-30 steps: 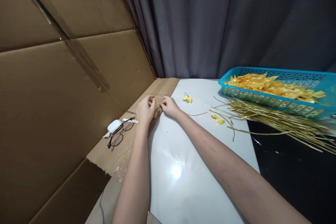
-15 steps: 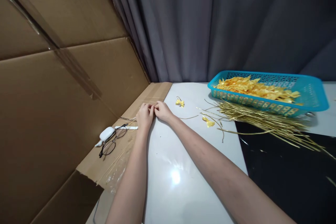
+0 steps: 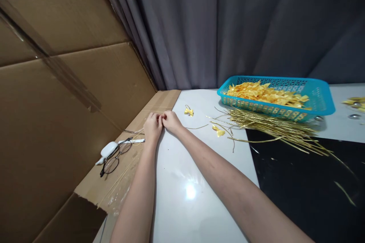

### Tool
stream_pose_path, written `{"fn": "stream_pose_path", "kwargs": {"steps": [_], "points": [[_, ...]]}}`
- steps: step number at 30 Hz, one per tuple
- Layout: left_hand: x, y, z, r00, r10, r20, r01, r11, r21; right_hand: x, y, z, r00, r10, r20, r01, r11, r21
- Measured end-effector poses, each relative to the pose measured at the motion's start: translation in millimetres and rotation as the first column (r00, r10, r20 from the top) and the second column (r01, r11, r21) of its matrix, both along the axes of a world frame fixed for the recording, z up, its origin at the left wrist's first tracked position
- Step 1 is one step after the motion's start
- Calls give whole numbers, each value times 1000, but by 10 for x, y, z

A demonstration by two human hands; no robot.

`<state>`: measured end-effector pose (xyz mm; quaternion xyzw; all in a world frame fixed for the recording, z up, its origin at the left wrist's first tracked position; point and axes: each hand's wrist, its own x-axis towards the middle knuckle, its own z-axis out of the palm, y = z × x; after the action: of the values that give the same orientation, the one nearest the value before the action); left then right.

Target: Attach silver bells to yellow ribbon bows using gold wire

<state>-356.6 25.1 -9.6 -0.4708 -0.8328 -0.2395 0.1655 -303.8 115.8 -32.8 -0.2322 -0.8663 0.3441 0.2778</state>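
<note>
My left hand (image 3: 153,126) and my right hand (image 3: 171,121) meet over the line where the cardboard joins the white table. Both have their fingers pinched together, the fingertips touching or nearly so. Whatever they hold is too small or too hidden to name. Just right of them lies a yellow ribbon bow (image 3: 188,112) with a small wire loop. Farther right is a second yellow bow (image 3: 219,131), and a thin gold cord (image 3: 196,127) lies between that bow and my right hand.
A blue basket (image 3: 319,98) of yellow ribbon pieces stands at the back right, with a bundle of gold cords (image 3: 265,123) before it. A black mat (image 3: 299,182) covers the right side. Eyeglasses (image 3: 111,164) and a white case (image 3: 109,149) lie at left beside the cardboard wall (image 3: 57,121).
My hands were slightly apart a second ago and have come together at the fingertips. The whole view has swung right, bringing more yellow bows in at the right edge.
</note>
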Motion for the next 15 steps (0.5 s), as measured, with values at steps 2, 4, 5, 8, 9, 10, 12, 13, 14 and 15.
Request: {"fn": "stream_pose_path", "kwargs": {"steps": [2, 4, 5, 8, 9, 10, 12, 13, 14, 15], "points": [[-8, 1, -3, 1000, -5, 2, 5, 1000, -8, -5, 2, 0, 1000, 20, 8, -20, 1000, -16], [-15, 2, -5, 1000, -10, 7, 10, 1000, -17, -7, 4, -1, 999, 36, 25, -35, 999, -32], [-19, 3, -6, 1000, -11, 10, 11, 1000, -21, -7, 5, -2, 998, 41, 37, -40, 998, -39], [-26, 9, -2, 1000, -9, 22, 10, 1000, -29, -1, 7, -2, 997, 40, 68, -36, 997, -61], [-25, 10, 2, 1000, -7, 27, 8, 1000, -30, 0, 8, -1, 996, 37, 77, -32, 997, -70], [-22, 11, 7, 999, -4, 33, 5, 1000, -31, 1, 9, 1, 996, 33, 86, -26, 997, -78], [-7, 10, 20, 999, 6, 45, -5, 1000, -29, -2, 14, 3, 995, 24, 100, -14, 995, -99], [5, 8, 28, 999, 12, 51, -11, 1000, -26, -5, 18, 3, 994, 19, 105, -8, 994, -111], [18, 5, 37, 998, 19, 56, -18, 1000, -21, -9, 23, 2, 994, 16, 109, -2, 992, -123], [29, 0, 47, 998, 27, 61, -26, 1000, -15, -14, 28, -1, 994, 14, 109, 1, 991, -134]]}}
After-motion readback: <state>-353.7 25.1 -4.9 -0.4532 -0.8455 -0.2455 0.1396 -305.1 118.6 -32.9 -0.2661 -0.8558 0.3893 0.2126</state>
